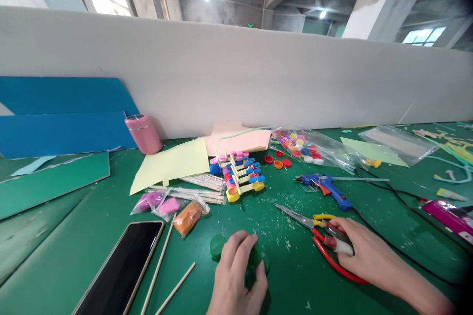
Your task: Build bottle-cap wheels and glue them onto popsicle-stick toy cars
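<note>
My left hand [238, 273] is closed around a green plastic cap [254, 258] at the front middle of the table; the fingers hide part of it. Another green cap [217, 245] lies just left of the knuckles. To the right, my right hand [364, 251] grips the handles of scissors [295, 216], whose pointed blades rest toward the left. Red, yellow, dark and white handle parts show around the fingers, and I cannot tell whether all belong to one tool. Beyond the hands stands a colourful assembly of sticks and caps [240, 177].
A blue glue gun [325, 188] with a black cord lies behind the right hand. Left are a phone [120, 268], wooden sticks [158, 268] and bagged orange clay [189, 217]. Farther back are a pink tumbler [144, 134], a bag of caps [301, 145] and loose red caps [278, 163].
</note>
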Available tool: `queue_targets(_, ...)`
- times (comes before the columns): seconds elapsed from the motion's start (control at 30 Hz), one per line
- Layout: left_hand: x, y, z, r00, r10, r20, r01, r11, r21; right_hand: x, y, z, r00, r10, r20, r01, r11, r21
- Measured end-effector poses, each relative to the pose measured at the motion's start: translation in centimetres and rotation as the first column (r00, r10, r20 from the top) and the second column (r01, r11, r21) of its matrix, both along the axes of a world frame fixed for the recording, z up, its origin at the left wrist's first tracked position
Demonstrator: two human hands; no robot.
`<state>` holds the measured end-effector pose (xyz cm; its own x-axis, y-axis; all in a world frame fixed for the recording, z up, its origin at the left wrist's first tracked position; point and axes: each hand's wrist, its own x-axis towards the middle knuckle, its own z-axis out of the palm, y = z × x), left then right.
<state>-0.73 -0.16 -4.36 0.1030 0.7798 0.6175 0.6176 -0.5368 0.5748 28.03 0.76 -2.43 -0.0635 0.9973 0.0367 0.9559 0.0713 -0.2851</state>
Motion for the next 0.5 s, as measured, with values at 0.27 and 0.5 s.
queue_targets(0.27, 0.0, 0.2, -0.4, 0.999, 0.005, 0.037, -0.006, 1.0, 0.013, -0.5, -0.7, 2.0, 0.957, -0.061, -0.283, 0.034, 0.995, -0.099)
queue_targets(0.5, 0.2, 0.3, -1.0, 0.996, 0.057, 0.071, -0.057, 0.998, 0.003, -1.6, -0.3, 0.7, 0.957, -0.066, -0.284, 0.06, 0.998, -0.03)
